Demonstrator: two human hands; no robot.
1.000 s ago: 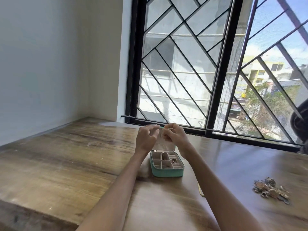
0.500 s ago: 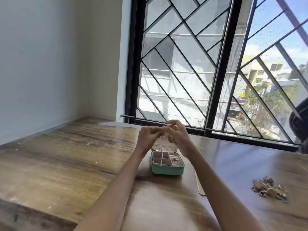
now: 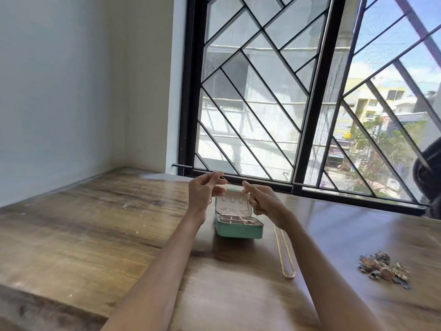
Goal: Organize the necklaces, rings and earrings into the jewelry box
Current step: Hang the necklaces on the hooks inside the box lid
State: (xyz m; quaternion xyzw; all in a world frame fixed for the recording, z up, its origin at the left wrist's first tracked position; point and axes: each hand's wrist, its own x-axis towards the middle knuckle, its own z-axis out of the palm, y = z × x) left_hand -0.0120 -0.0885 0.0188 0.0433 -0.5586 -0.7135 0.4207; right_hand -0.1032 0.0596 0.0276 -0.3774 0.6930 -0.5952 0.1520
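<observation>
A small teal jewelry box (image 3: pixel 238 231) stands open on the wooden table, its cream lid upright. A few small pieces lie in its tray compartments. Above the lid, my left hand (image 3: pixel 204 193) and my right hand (image 3: pixel 262 203) each pinch an end of a thin chain necklace (image 3: pixel 225 180) stretched between them. A gold chain necklace (image 3: pixel 285 252) lies on the table right of the box, partly under my right forearm. A heap of earrings and other jewelry (image 3: pixel 381 267) sits at the far right.
The wooden table (image 3: pixel 83 230) runs to a white wall on the left and a black-framed barred window (image 3: pixel 310 115) behind. A dark object (image 3: pixel 429 173) shows at the right edge.
My hands have moved apart from over the lid, drawing the thin chain out between them. The view has shifted slightly, showing more of the gold necklace.
</observation>
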